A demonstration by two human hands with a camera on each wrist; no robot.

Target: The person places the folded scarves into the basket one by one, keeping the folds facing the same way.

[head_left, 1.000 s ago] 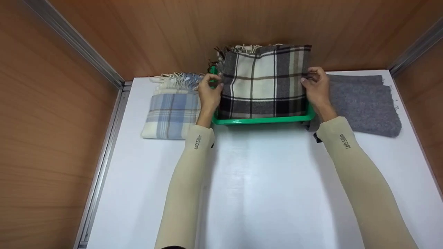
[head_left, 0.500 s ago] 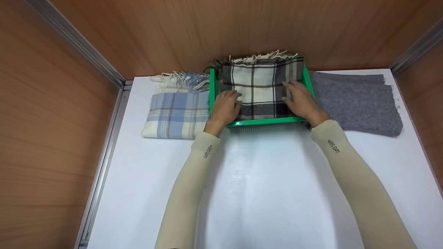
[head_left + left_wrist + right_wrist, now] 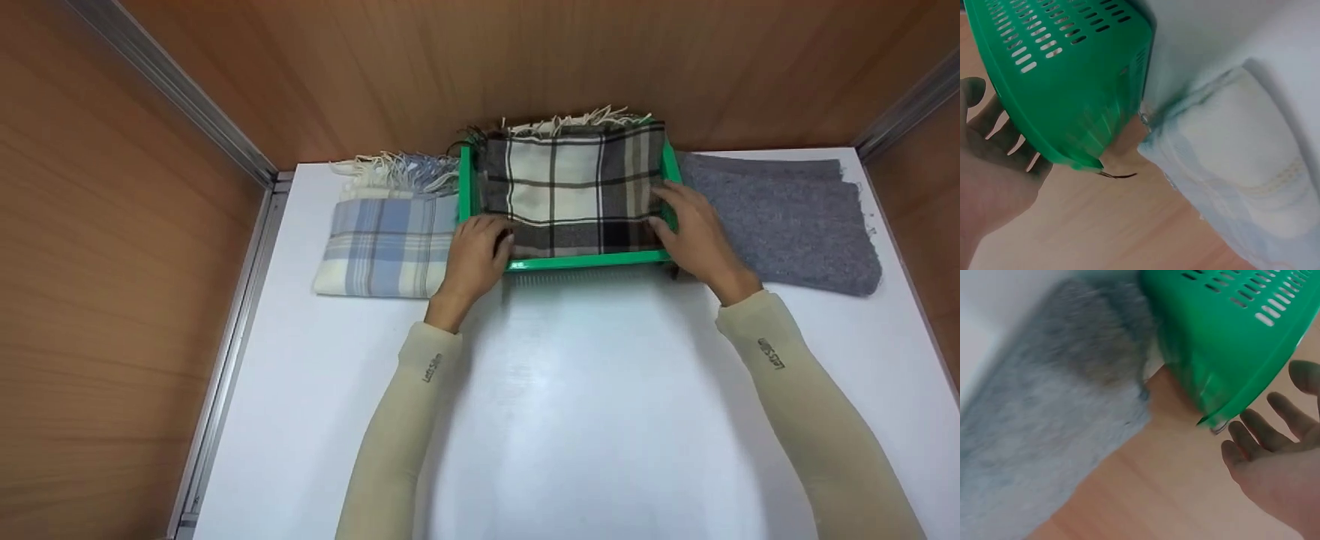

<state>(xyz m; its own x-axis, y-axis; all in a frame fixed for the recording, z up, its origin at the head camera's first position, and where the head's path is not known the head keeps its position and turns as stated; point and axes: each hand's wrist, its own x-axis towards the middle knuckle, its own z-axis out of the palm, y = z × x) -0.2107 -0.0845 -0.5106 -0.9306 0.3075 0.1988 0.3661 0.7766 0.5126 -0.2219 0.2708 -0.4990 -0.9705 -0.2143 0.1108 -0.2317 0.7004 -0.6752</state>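
A folded scarf in grey, cream, black and brown plaid (image 3: pixel 576 180) lies inside a green plastic basket (image 3: pixel 589 261), its pale fringe at the back edge. My left hand (image 3: pixel 474 259) is at the basket's front left corner, with bent, relaxed fingers over the rim. In the left wrist view, fingers of the left hand (image 3: pixel 999 163) pass behind the slotted basket wall (image 3: pixel 1072 95). On the other side, my right hand (image 3: pixel 699 231) hovers by the right rim, thumb and fingers spread. Extended fingertips (image 3: pixel 1252 422) are close to the basket edge in the right wrist view.
Left of the basket lies a folded blue and cream plaid scarf (image 3: pixel 382 244) with fringe. A folded grey cloth (image 3: pixel 795 225) lies at the right. Behind the white table (image 3: pixel 585 405) stands a wooden panel (image 3: pixel 375 75), with others at both sides.
The plaid scarf, earlier held by its sides above the basket, has gone down into it. Both hands let go, touched its top, then moved outward to the basket's sides.
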